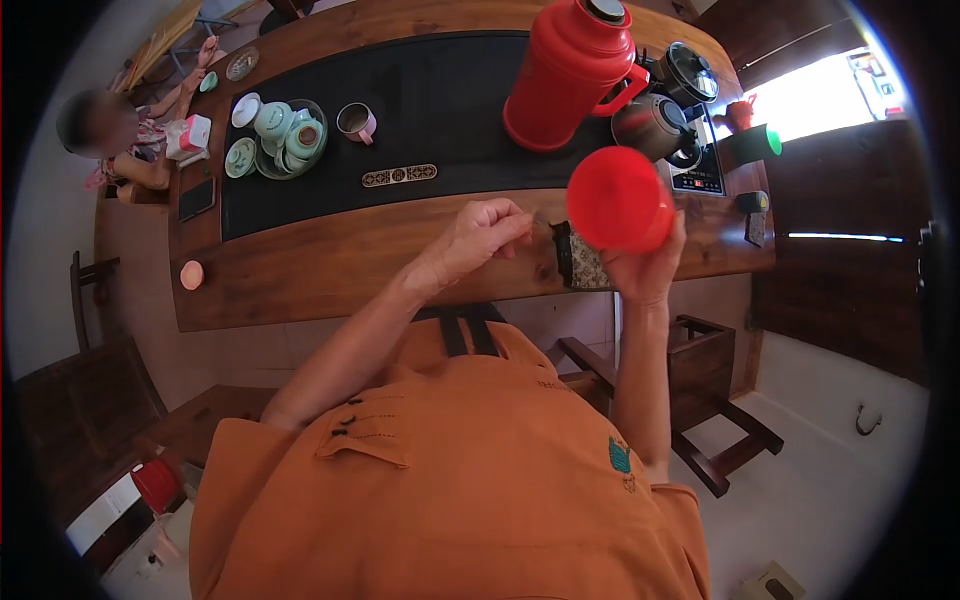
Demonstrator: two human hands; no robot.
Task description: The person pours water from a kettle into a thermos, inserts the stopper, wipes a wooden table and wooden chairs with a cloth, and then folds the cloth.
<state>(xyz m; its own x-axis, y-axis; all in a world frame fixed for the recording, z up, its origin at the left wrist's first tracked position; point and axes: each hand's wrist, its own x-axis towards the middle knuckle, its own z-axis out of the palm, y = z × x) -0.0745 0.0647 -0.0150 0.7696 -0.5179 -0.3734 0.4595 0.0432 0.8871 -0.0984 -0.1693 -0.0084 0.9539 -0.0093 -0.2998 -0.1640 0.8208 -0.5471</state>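
Note:
My right hand point(648, 265) grips a red plastic cup point(612, 200), its round red face turned up toward me. My left hand point(482, 238) is closed in a pinch just left of the cup; whatever lies between the fingertips is too small to make out. Below the cup, at the table's near edge, a patterned pouch with a dark band point(587, 265) is partly covered by my right hand. A large red thermos flask point(562, 85) stands on the black mat point(430, 90) beyond the cup.
A metal kettle point(648, 125) and a glass-lidded pot point(690, 72) stand at right by a hot plate point(697, 178). On the left are a pink-handled mug point(356, 122), a tea set in a bowl point(290, 140) and a phone point(197, 200). Another person sits far left.

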